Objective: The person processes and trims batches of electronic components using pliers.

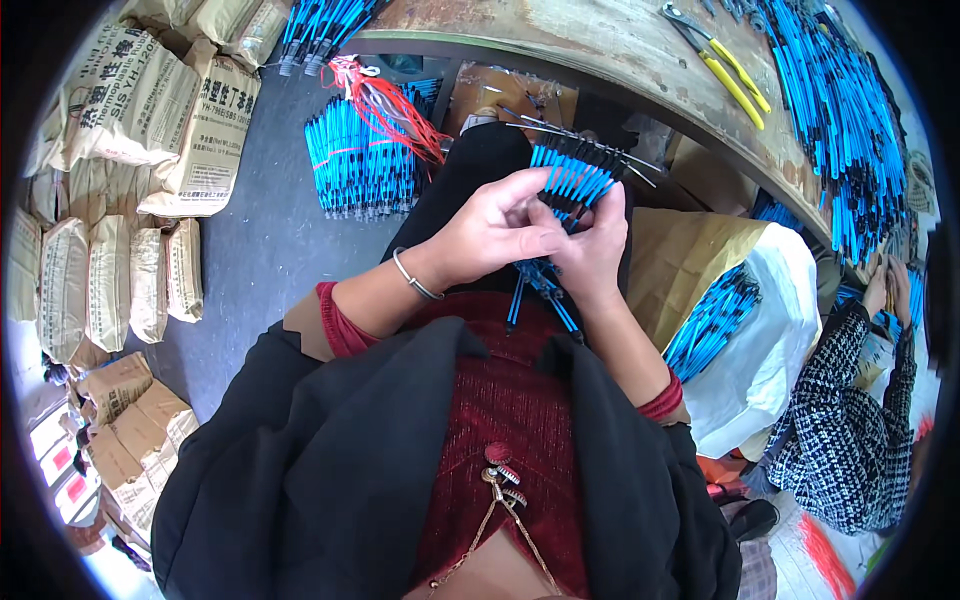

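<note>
The wearer's hands (pixel 497 228) numbered two! Pliers (pixel 733 92), one pair; bangle (pixel 404 271), one; co-worker (pixel 848 440), one; and blue rods (pixel 580 180) ran past counting!

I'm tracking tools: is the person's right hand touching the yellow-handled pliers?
Apart. The head view shows the yellow-handled pliers lying on the wooden bench, with the bench's near edge plainly between them and the right hand.

The worn wooden desk (pixel 600 30) carries yellow-handled pliers (pixel 738 85) and, toward its right end, a long heap of blue-and-black rods (pixel 835 110), while an upright bundle of similar pieces (pixel 360 185) and brown paper sacks (pixel 108 280) rest on the grey floor (pixel 265 275).
</note>
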`<act>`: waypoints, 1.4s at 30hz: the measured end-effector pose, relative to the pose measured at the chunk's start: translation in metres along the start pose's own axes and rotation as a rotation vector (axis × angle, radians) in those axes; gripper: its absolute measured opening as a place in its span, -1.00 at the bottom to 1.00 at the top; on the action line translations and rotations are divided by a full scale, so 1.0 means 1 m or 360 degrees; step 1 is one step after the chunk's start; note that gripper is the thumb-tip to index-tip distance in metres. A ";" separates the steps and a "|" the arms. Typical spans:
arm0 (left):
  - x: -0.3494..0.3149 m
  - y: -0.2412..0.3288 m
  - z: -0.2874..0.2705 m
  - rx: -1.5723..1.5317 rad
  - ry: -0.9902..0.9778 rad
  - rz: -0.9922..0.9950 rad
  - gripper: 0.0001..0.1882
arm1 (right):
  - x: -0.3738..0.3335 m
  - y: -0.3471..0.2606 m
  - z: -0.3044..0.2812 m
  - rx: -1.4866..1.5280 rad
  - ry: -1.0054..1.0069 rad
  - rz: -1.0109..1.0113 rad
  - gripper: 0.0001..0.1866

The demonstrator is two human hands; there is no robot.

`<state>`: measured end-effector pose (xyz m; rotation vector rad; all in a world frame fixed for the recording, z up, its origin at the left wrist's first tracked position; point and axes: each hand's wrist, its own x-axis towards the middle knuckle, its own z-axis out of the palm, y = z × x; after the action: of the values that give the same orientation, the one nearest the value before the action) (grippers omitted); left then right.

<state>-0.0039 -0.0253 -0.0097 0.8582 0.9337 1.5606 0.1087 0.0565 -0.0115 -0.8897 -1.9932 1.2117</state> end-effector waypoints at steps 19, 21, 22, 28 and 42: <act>0.058 0.047 -0.005 0.0543 -0.0072 -0.0274 -0.81 | 0.011 0.001 0.000 0.0268 0.0095 -0.0193 -0.59; 0.064 0.053 0.006 0.0857 -0.0094 -0.0231 -0.80 | 0.016 0.004 -0.006 0.0317 0.0161 -0.0203 -0.56; 0.065 0.050 0.007 0.0921 -0.0042 -0.0184 -0.79 | 0.019 0.005 -0.003 0.0304 0.0239 -0.0237 -0.55; 0.064 0.039 0.004 0.1017 0.0222 -0.0263 -0.71 | 0.017 0.020 0.005 0.0358 0.0100 -0.0116 -0.50; 0.055 0.029 -0.031 0.0971 0.0546 0.0201 -0.92 | 0.027 0.016 0.004 0.0189 0.0052 0.0101 -0.61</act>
<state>-0.0524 0.0215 0.0058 1.0999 1.6843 1.5775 0.0939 0.0818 -0.0230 -0.9134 -1.8592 1.3278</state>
